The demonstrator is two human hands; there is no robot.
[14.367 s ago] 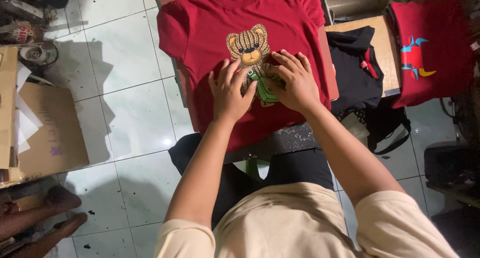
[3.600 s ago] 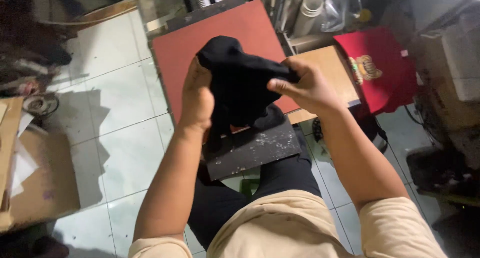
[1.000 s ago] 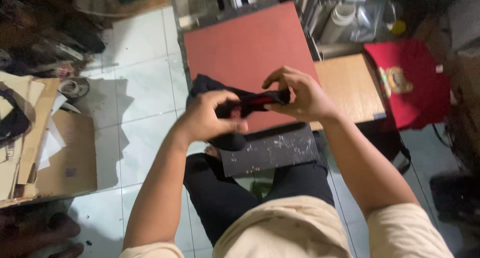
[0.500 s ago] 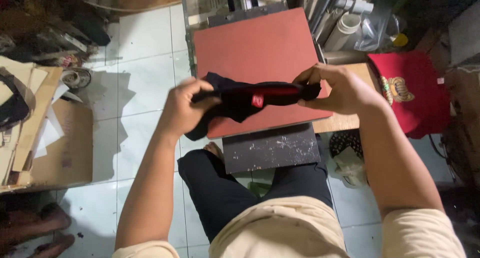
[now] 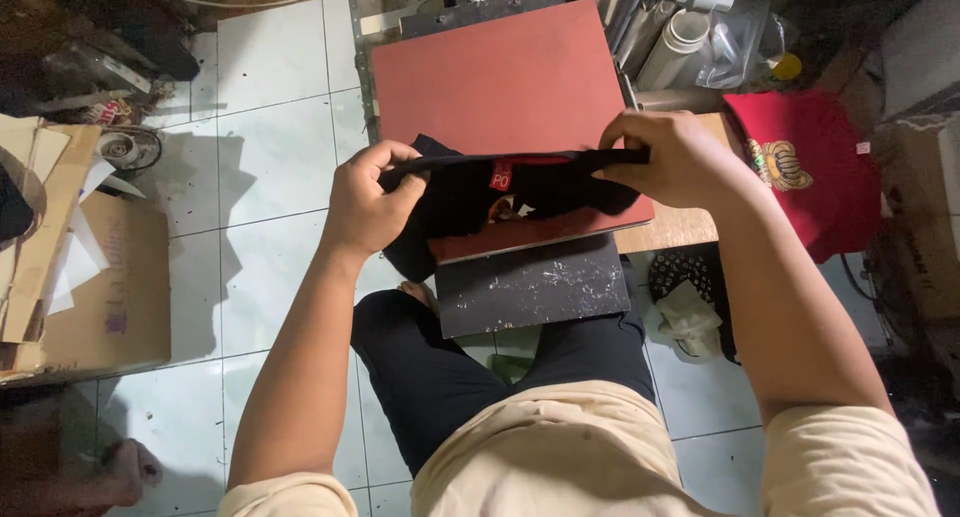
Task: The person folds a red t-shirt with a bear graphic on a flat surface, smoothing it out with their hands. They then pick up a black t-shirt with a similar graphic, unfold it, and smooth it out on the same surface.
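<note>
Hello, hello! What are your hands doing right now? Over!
Left hand and right hand both gripping the black shirt, stretched between them. Shirt held over the red press pad. Nothing lying on the pad's bare part.

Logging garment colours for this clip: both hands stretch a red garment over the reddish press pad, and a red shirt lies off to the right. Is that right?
Not quite. The head view shows the garment stretched between the left hand and right hand is black, with only a small red label. The reddish press pad and the red shirt to the right are as you say.
</note>
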